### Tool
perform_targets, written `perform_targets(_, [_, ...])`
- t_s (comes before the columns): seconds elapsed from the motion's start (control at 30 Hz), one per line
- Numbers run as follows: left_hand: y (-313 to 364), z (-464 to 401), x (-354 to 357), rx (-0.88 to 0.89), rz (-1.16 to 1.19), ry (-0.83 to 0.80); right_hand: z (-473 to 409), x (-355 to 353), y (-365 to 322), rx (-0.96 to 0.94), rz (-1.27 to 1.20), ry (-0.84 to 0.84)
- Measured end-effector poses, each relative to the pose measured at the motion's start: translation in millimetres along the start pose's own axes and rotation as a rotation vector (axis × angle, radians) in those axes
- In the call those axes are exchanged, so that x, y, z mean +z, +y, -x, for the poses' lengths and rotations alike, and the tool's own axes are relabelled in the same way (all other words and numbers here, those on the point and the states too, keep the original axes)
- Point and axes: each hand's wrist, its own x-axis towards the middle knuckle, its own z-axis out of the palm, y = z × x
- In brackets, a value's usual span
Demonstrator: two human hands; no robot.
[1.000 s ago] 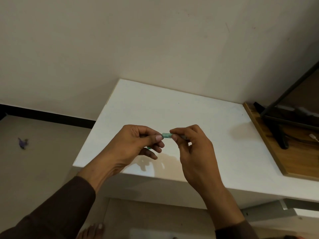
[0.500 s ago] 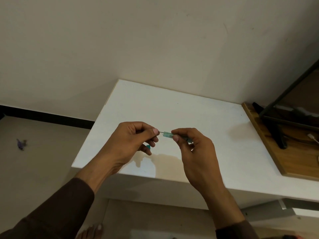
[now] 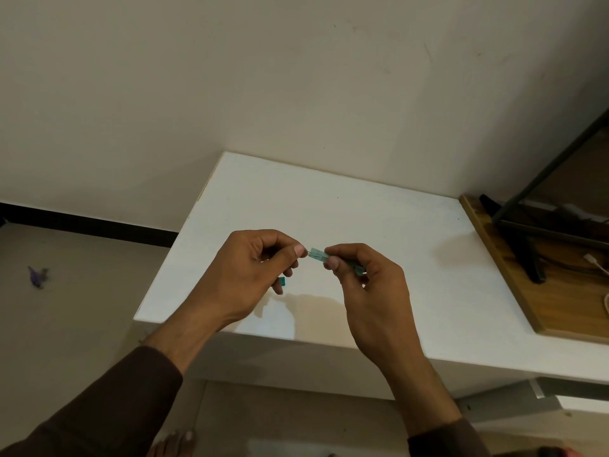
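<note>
Both hands are held above the front part of a white table point(image 3: 379, 225). My right hand point(image 3: 365, 291) pinches a small translucent green object point(image 3: 319, 254), like a slim tube or pen body, between thumb and forefinger. A thin metal tip sticks out of its left end, and my left hand point(image 3: 250, 275) pinches that tip between thumb and forefinger. A small teal piece point(image 3: 282, 281), perhaps a cap, shows under the curled lower fingers of my left hand. What the green object is exactly is too small to tell.
A wooden board point(image 3: 514, 291) lies on the table's right side with a black stand point(image 3: 527, 245) and cables point(image 3: 596, 263) on it. The beige floor on the left holds a small purple scrap point(image 3: 39, 277). My bare foot point(image 3: 174, 443) shows below the table edge.
The hands drew slightly apart half a second ago, showing the metal tip, and have come closer again. My left thumb and forefinger stay on the tip.
</note>
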Motion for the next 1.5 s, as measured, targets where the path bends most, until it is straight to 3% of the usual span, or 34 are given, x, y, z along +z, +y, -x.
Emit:
perform_targets(0.33, [5.1,-1.8,-2.2,0.032,0.105,0.094,0.4,1.3,-1.3,0.062,-0.087,-0.024])
perform_targets(0.7, [6.4,-1.4,-0.9,0.064,0.068,0.166,1.5,2.4,-3.5,0.093,-0.154,-0.048])
perform_targets(1.13, [2.5,-7.3,-12.6,0.047,0.185,0.328,0.4,3.6,4.9,0.149,-0.266,-0.218])
perform_targets(1.27, [1.5,-5.1,-12.7,0.017,0.215,0.27,-1.0,3.7,4.5,0.178,-0.317,-0.152])
perform_targets(1.5, [1.6,2.0,-7.9,-0.037,0.111,-0.006,-4.3,4.5,-0.2,0.155,-0.351,-0.054])
